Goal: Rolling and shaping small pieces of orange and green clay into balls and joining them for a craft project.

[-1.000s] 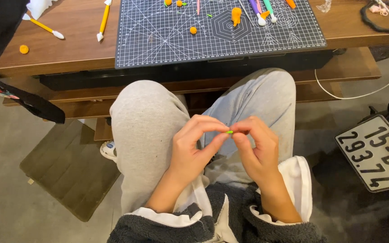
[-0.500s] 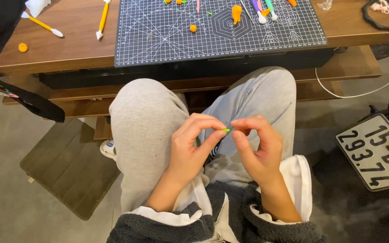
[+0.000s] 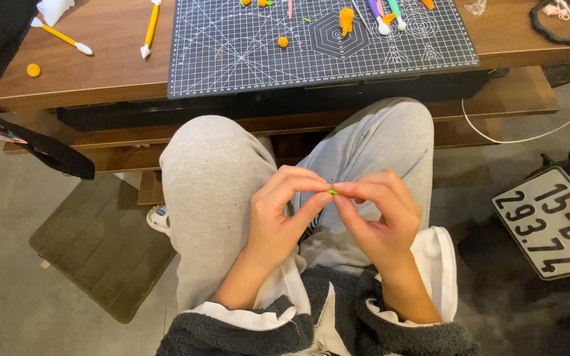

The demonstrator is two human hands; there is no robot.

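Observation:
A tiny green piece of clay (image 3: pixel 332 192) is pinched between the fingertips of both hands, above my lap in grey trousers. My left hand (image 3: pixel 282 214) curls in from the left, thumb and forefinger on the piece. From the right, my right hand (image 3: pixel 380 214) meets it, fingertips touching the same bit. Most of the green piece is hidden by the fingers.
A wooden table (image 3: pixel 100 66) stands ahead with a dark cutting mat (image 3: pixel 232 59). Orange clay bits (image 3: pixel 283 41), an orange figure (image 3: pixel 346 18) and modelling tools (image 3: pixel 150 26) lie on it. A white number plate (image 3: pixel 552 221) lies on the floor at right, a green mat (image 3: pixel 100 244) at left.
The hands stay together over my lap; the fingers have shifted slightly around the green piece, working it between the tips.

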